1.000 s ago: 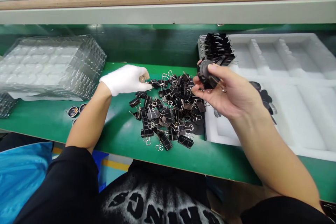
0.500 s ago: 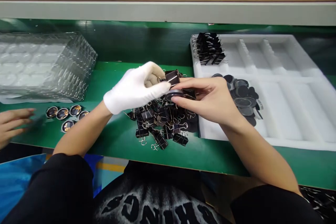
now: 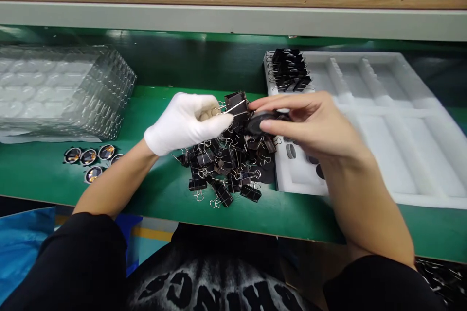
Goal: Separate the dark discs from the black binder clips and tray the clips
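My left hand, in a white glove, pinches the wire handles of a black binder clip above a heap of black binder clips on the green bench. Bare and slightly blurred, my right hand grips a dark round disc between thumb and fingers, just right of the held clip. More dark pieces show behind its fingers, too hidden to make out. Under and beside my right hand, several dark discs lie in the white tray, partly covered by the hand.
The white compartment tray stands at the right, with a row of clips in its back left compartment. Stacked clear plastic trays stand at the left. Several round shiny pieces lie near my left forearm. A shelf edge crosses the back.
My right hand has moved right with the dark disc, away from the clip in my left hand. The other person's hand at the left edge has gone from view.
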Available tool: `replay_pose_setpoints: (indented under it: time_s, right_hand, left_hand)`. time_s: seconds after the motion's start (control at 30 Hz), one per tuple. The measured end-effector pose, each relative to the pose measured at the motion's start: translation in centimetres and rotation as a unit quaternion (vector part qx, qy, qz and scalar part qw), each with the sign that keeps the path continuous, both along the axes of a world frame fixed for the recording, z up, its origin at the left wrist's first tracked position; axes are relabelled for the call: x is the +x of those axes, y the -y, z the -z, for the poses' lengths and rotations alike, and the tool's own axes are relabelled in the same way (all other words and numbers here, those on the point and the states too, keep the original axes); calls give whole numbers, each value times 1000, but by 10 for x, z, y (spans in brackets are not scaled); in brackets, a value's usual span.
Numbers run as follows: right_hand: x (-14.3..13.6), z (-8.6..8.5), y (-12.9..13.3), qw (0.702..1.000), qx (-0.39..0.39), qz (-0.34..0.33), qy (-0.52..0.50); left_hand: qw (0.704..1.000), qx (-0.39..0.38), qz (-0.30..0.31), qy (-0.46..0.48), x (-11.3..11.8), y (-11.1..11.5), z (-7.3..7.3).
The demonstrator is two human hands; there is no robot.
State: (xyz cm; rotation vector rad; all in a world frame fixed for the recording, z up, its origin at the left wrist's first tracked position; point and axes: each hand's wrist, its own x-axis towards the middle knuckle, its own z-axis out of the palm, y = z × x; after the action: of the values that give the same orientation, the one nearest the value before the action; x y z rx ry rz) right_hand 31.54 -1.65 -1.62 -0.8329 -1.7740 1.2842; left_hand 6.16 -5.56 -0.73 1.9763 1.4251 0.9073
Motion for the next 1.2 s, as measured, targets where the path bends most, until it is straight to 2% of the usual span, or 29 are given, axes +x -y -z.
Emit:
replay_pose_setpoints:
  time_s: [0.13,0.33,0.53,0.6,0.67,0.73,0.77,0.8,0.87,0.93,1.03,1.1,1.2]
  right_hand:
    - [17,-11,-8,998,6,38,39]
    - [20,-11,-8,995,0,-14,98]
    - [21,-9,-9,990,37,-35,134]
    - [21,-7,-10,988,68,-27,137]
    - [20,-4,-11,983,125,-22,135]
    - [19,0,-13,970,203,-29,132]
    - [18,1,-13,962,234,-30,136]
    - [17,2,-14,956,255,-27,142]
    - [16,2,-13,951,271,-14,150]
    - [14,0,-11,957,250,-14,144]
    - [11,-3,-6,982,143,-4,125]
    - [7,-3,-3,990,66,24,123]
    - [0,1,0,991,6,47,124]
  left_hand:
    - [998,-28,43,-22,2,2,2]
    - [994,4,95,-55,15,3,13]
    - [991,16,113,-73,12,1,9]
    - [990,-30,115,-72,10,0,8]
    - [982,-141,121,-8,9,0,8]
    - [950,-267,131,92,11,0,9]
    - [935,-303,132,128,12,0,10]
    - [928,-315,130,147,13,0,10]
    - [941,-283,124,138,14,0,8]
    - [961,-229,109,108,13,1,5]
    - [978,-176,98,58,10,2,0]
    - [981,-158,105,38,9,3,-2]
    - [980,-164,109,30,10,3,-1]
